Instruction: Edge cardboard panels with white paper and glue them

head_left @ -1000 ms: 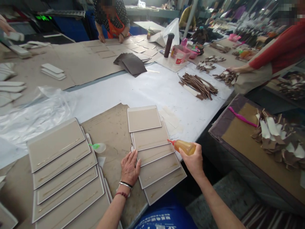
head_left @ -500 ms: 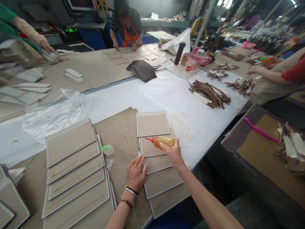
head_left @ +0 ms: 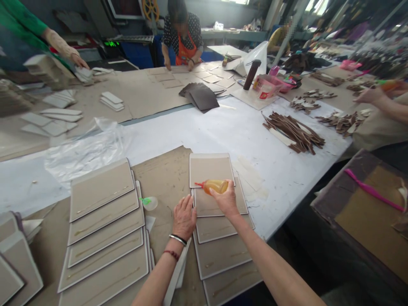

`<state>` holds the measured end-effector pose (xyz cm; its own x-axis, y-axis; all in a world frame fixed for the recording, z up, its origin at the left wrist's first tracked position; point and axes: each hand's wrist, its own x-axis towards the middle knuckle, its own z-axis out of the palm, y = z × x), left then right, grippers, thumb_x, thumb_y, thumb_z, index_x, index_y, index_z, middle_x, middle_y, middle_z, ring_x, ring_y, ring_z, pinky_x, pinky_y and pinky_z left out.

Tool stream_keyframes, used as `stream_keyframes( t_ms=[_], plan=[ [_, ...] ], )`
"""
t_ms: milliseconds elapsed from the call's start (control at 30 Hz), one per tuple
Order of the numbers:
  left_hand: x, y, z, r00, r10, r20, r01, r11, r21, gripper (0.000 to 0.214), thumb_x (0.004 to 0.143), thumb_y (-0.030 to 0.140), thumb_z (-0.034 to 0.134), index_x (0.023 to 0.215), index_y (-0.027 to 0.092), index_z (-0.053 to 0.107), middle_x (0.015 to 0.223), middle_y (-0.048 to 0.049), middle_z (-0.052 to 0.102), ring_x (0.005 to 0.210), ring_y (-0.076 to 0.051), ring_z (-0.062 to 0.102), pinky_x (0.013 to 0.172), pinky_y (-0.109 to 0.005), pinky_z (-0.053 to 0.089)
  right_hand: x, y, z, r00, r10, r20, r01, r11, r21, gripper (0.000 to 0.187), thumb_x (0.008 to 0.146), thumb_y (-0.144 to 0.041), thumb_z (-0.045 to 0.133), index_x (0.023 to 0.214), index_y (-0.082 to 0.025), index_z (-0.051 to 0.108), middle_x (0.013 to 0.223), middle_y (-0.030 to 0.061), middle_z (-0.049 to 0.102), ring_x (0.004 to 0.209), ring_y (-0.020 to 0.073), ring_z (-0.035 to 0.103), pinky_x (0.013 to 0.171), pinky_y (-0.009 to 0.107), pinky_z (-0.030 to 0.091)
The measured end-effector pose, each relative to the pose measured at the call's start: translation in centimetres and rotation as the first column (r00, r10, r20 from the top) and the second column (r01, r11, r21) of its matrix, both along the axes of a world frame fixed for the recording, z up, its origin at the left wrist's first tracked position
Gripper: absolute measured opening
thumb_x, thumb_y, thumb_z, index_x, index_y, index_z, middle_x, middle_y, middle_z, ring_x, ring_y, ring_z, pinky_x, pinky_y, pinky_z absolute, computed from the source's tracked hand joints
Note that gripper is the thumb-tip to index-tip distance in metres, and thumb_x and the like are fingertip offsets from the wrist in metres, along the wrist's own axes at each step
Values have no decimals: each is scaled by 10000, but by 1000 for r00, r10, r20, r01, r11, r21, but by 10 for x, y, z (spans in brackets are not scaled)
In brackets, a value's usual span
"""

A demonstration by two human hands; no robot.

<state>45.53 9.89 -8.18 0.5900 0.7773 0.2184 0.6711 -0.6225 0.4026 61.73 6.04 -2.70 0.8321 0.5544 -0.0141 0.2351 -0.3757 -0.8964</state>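
Note:
My right hand (head_left: 225, 199) is wrapped round a squeeze bottle (head_left: 216, 186) of amber liquid. Its red nozzle points left, over the lower edge of the top panel (head_left: 211, 168) in the right-hand row. My left hand (head_left: 185, 217) lies with fingers stretched along the left edge of that row of overlapping beige panels. Lower panels there, such as the bottom one (head_left: 232, 282), carry streaks of glossy liquid. To the left, another overlapping row of beige panels (head_left: 101, 187) shows similar lines. A small clear bottle with a green tip (head_left: 149, 202) lies between the rows.
Crumpled clear plastic (head_left: 86, 148) lies beyond the left row. Brown strips (head_left: 293, 131) are heaped at the right, with dark sheets (head_left: 202, 97) and a dark flask (head_left: 251, 75) farther back. A person in an orange apron (head_left: 185, 47) works across the table; others work at both sides.
My right hand has carried the bottle up the row, from the second panel to the top panel's lower edge. My left hand has slid slightly up the edge. The view has shifted.

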Motion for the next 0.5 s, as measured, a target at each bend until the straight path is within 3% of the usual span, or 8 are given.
stream_keyframes(
  t_ms=[200, 500],
  plan=[
    [26, 35, 6, 980, -3, -199, -24, 990, -135, 462, 850, 341, 353, 1275, 185, 443, 1351, -58, 433, 1243, -331, 336, 964, -529, 309, 5, -7, -1, 996, -18, 87, 20, 1000, -20, 493, 573, -341, 664, 964, -234, 383, 899, 12, 498, 818, 186, 537, 759, 348, 457],
    [25, 36, -1, 981, 11, -194, -29, 995, -91, 444, 847, 349, 342, 1255, 231, 472, 1315, -62, 476, 1222, -300, 370, 966, -524, 297, 36, -40, 10, 984, -111, 142, 116, 993, -29, 461, 594, -338, 656, 951, -232, 385, 910, 30, 477, 828, 207, 528, 771, 363, 461]
  ],
)
